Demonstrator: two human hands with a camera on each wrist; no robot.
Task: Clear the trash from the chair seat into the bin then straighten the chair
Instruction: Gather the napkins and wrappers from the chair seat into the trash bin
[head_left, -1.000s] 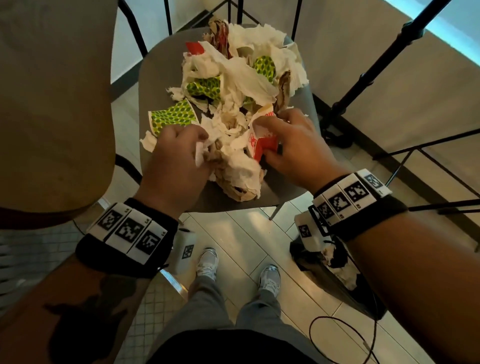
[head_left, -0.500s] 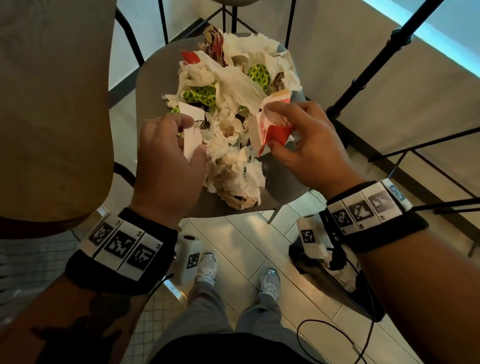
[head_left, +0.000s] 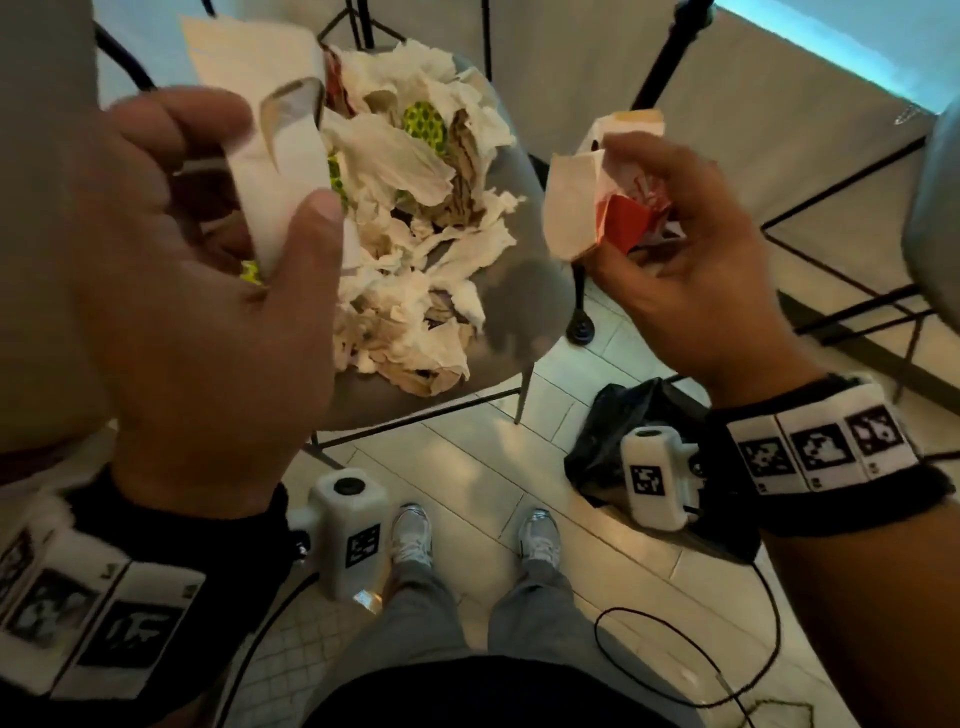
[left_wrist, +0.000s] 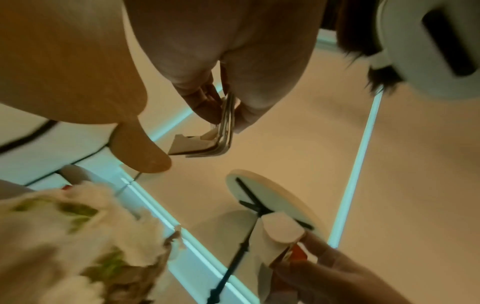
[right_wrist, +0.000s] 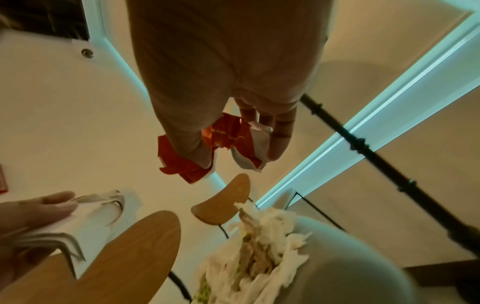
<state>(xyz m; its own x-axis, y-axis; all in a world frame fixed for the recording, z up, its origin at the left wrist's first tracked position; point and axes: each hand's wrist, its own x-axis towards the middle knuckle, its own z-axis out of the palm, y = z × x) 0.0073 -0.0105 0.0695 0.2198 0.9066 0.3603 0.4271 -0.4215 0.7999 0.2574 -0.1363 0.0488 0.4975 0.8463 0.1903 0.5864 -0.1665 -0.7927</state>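
Both hands are up off the chair w/ a load each. Left hand (head_left: 197, 291) pinches a folded white paper wrapper (head_left: 280, 171) between thumb and fingers; the left wrist view shows it as a flat stack of layers, bent at a crease. Right hand (head_left: 691, 249) has its fingers curled round a crushed red-and-white carton (head_left: 597, 208), thumb on one side, fingertips (right_wrist: 279, 144) on the other.

Rest of the trash pile (head_left: 415, 249) sits on the grey chair seat (head_left: 524, 312): torn napkins, brown paper, bits w/ a green pattern, heaped loosely and running to the front edge. The bin, a black bag (head_left: 613, 431), is on the floor below the right hand, just beside the chair leg.

Handling, as I'd judge it: all v. light, soft, crushable. Nothing fragile, nothing heavy. The carton looks stiffer, holds a shape, so a pinch across its folded walls is enough. Napkins are limp and shreddy; pinching one corner probably lifts only a scrap. Better to scoop from underneath or bunch a wad together. Loose bits near the front edge could slide off to the floor if raked carelessly.
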